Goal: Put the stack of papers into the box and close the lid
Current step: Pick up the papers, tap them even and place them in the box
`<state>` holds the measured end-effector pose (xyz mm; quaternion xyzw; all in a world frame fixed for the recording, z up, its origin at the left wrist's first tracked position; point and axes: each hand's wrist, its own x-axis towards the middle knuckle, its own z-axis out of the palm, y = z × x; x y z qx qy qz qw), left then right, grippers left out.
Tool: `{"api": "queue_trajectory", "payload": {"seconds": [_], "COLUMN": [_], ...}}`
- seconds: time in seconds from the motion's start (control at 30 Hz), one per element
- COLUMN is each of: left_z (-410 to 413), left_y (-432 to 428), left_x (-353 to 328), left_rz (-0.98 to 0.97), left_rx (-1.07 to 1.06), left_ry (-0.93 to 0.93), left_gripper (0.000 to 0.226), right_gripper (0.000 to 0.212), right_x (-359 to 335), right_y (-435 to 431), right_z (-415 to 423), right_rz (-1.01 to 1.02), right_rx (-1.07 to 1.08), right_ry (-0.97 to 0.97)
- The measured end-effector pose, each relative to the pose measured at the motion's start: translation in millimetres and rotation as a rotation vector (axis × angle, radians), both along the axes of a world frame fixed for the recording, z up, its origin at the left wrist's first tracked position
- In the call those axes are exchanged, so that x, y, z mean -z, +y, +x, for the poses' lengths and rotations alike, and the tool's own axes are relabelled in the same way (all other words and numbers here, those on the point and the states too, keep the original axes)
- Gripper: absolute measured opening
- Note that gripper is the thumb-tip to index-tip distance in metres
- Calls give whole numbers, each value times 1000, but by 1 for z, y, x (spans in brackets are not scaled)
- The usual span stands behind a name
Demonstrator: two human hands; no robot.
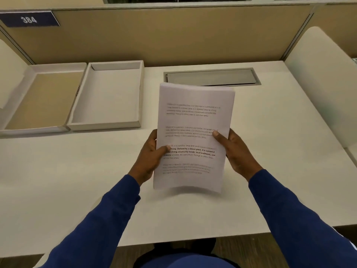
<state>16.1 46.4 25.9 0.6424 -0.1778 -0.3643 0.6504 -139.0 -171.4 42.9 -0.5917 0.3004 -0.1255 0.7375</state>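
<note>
From the head camera we see the stack of papers (193, 136) held above the white desk (77, 180), upright and tilted slightly, printed side toward us. Our left hand (149, 157) clamps its left edge, thumb on the front; our right hand (234, 149) clamps the right edge the same way. The box (77, 120) sits open at the far left of the desk, well apart from the papers, its lid (32, 68) lying flat just beside it, touching.
</note>
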Motion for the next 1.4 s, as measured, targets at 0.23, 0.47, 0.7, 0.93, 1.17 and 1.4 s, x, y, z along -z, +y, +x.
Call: {"api": "queue_trajectory", "payload": {"seconds": [0.23,0.47,0.7,0.93,1.17,1.4], "left_z": [-8,-38,-23,-14,-16,-15], "left_y": [-7,-5,-14,-34,-13,-3], "left_x": [-7,8,-68,-102,-51,-11], "left_rz": [-74,-17,-218,-79,-136,22], "left_rx": [-146,-283,-377,-456,-280,-220], "left_ry": [-291,-308,-370,-285,-382,-375], "left_gripper": [46,52,46,45,57,39], "right_gripper": [29,41,51,35,64,41], "right_x": [-27,-5,-67,-87,-38,0], "right_y": [18,33,33,32,33,33], "right_z": [-6,-14,-1,11,-13,-19], "right_rz": [-213,-281,-293,-363,-486,-407], "right_rx": [29,52,265,320,166,119], "right_ry": [-136,-117,-332,-230,-219,-29]}}
